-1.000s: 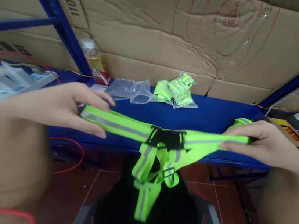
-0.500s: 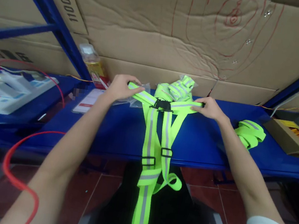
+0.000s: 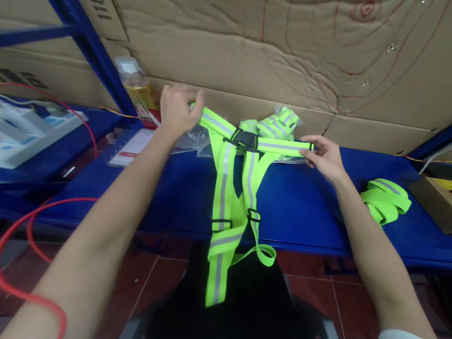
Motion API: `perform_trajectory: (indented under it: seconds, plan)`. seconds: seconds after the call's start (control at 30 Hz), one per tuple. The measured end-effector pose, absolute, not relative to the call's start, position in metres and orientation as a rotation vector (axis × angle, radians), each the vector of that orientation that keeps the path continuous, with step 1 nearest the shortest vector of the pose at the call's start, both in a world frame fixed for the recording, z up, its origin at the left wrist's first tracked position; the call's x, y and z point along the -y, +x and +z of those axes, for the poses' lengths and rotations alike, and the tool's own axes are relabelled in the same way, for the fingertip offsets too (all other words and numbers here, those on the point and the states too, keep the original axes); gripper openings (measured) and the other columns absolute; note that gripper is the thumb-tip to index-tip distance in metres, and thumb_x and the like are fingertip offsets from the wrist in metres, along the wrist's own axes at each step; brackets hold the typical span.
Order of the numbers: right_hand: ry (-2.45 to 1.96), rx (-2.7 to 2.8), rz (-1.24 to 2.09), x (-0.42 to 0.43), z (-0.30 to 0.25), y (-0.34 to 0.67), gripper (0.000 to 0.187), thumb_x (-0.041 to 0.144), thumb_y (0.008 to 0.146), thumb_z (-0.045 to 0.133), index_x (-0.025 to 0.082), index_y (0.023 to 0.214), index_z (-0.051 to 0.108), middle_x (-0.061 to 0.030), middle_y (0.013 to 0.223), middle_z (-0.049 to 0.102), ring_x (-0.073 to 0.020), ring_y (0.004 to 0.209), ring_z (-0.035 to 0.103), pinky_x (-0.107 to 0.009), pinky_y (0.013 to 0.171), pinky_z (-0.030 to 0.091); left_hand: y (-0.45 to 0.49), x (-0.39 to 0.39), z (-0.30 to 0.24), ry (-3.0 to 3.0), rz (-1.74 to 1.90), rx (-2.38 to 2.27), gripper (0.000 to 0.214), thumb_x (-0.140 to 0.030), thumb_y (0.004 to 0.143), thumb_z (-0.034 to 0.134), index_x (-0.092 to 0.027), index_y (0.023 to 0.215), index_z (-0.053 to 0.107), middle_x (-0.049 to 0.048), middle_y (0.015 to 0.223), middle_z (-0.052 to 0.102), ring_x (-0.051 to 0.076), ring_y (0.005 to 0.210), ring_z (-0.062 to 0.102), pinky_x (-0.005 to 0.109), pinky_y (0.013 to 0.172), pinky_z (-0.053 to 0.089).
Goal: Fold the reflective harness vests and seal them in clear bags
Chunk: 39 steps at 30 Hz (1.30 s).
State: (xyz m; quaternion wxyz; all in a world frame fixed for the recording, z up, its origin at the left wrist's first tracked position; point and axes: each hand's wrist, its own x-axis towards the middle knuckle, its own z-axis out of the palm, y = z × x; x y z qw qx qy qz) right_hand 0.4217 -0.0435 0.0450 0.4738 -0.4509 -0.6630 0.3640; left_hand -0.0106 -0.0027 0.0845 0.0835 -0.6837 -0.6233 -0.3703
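Note:
A neon-yellow reflective harness (image 3: pixel 223 186) with grey stripes hangs over the front edge of the blue table, its waist strap stretched between my hands. My left hand (image 3: pixel 179 108) is closed on the strap's left end, slightly higher than the other side. With thumb and fingers, my right hand (image 3: pixel 325 156) pinches the right end near a black slider. A black buckle (image 3: pixel 245 138) sits midway along the strap. Two shoulder straps with black sliders run down from it, and their lower loops dangle above my lap.
Behind the harness lie more neon straps in clear plastic (image 3: pixel 279 122). A folded neon strap bundle (image 3: pixel 385 201) rests at right beside an open cardboard box (image 3: pixel 448 206). At left are a bottle (image 3: pixel 136 89), a phone-like white item (image 3: pixel 132 148), a power strip (image 3: pixel 29 136) and a red cable (image 3: pixel 3 284).
My left hand has risen and moved left, pulling its strap end up. The right end has dropped little, and the hanging straps have lifted. The view has shifted slightly.

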Motion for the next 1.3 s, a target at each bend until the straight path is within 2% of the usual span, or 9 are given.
perform_trajectory:
  seconds: [0.17,0.27,0.4,0.5,0.73,0.87,1.03,1.17,1.3]
  plan:
    - [-1.067,1.627,0.952,0.051,0.04,0.402,0.065,0.058,0.066,0.094,0.025,0.116,0.068,-0.0007,0.093,0.068,-0.0109,0.054,0.047,-0.033,0.049,0.036,0.013,-0.024,0.099,-1.5,-1.522,2.137,0.053,-0.04,0.116,0.026,-0.02,0.093,0.069,0.0077,0.106,0.071,0.025,0.117,0.057,0.046,0.096,0.028]
    - [-1.029,1.582,0.923,0.053,0.04,0.4,0.064,0.055,0.069,0.092,0.027,0.121,0.066,-0.0003,0.1,0.068,-0.0094,0.054,0.043,-0.033,0.049,0.036,0.023,-0.026,0.087,-1.471,-1.633,2.074,0.06,-0.045,0.117,0.018,-0.02,0.096,0.069,0.0079,0.112,0.07,0.026,0.119,0.055,0.045,0.095,0.027]
    - [-0.965,1.398,0.942,0.043,0.041,0.418,0.069,0.043,0.069,0.094,0.031,0.128,0.062,0.006,0.084,0.061,-0.0091,0.055,0.044,-0.029,0.048,0.04,0.017,-0.01,0.061,-1.815,-1.38,1.821,0.059,-0.063,0.113,0.033,-0.017,0.096,0.065,0.0065,0.104,0.066,0.027,0.126,0.05,0.042,0.091,0.025]
    - [-0.947,1.25,0.953,0.032,0.042,0.436,0.065,0.035,0.067,0.094,0.03,0.125,0.065,0.0088,0.069,0.052,-0.0109,0.056,0.048,-0.026,0.048,0.044,0.002,0.005,0.049,-2.09,-1.17,1.608,0.047,-0.062,0.104,0.048,-0.02,0.096,0.066,0.0115,0.107,0.065,0.034,0.125,0.057,0.043,0.09,0.032]
    - [-0.863,1.281,1.005,0.031,0.037,0.43,0.052,0.046,0.078,0.092,0.024,0.12,0.072,0.0067,0.064,0.057,-0.0106,0.048,0.05,-0.026,0.043,0.041,-0.053,0.022,0.043,-2.193,-0.978,1.371,0.037,-0.059,0.093,0.066,-0.022,0.099,0.065,0.0093,0.095,0.059,0.034,0.109,0.061,0.045,0.089,0.042]
    - [-0.871,1.338,1.115,0.042,0.038,0.412,0.056,0.046,0.08,0.09,0.024,0.127,0.069,0.0067,0.062,0.058,-0.0112,0.047,0.048,-0.026,0.042,0.04,-0.074,0.026,0.037,-2.205,-1.091,1.363,0.034,-0.058,0.092,0.064,-0.024,0.093,0.067,0.0081,0.087,0.054,0.033,0.105,0.06,0.047,0.089,0.041]
    - [-0.873,1.191,1.116,0.046,0.05,0.412,0.041,0.033,0.078,0.082,0.028,0.117,0.07,0.011,0.058,0.047,-0.0078,0.044,0.034,-0.024,0.042,0.038,-0.038,0.033,0.035,-2.212,-1.258,1.324,0.031,-0.041,0.083,0.069,-0.021,0.106,0.07,0.0109,0.1,0.063,0.036,0.11,0.06,0.053,0.101,0.047]
    - [-0.847,1.128,1.058,0.048,0.059,0.423,0.039,0.022,0.065,0.085,0.026,0.101,0.071,0.0097,0.067,0.054,-0.004,0.044,0.03,-0.022,0.038,0.033,0.008,0.035,0.032,-2.33,-1.599,1.336,0.039,-0.025,0.075,0.075,-0.021,0.113,0.069,0.0083,0.11,0.069,0.029,0.107,0.065,0.045,0.102,0.053]
    - [-0.846,1.145,1.085,0.053,0.063,0.424,0.043,0.018,0.061,0.082,0.024,0.103,0.075,0.0099,0.063,0.052,-0.0058,0.047,0.035,-0.022,0.04,0.037,0.021,0.025,0.023,-2.351,-2.101,1.383,0.059,-0.023,0.068,0.085,-0.02,0.123,0.065,0.0074,0.118,0.07,0.022,0.105,0.069,0.034,0.095,0.059]
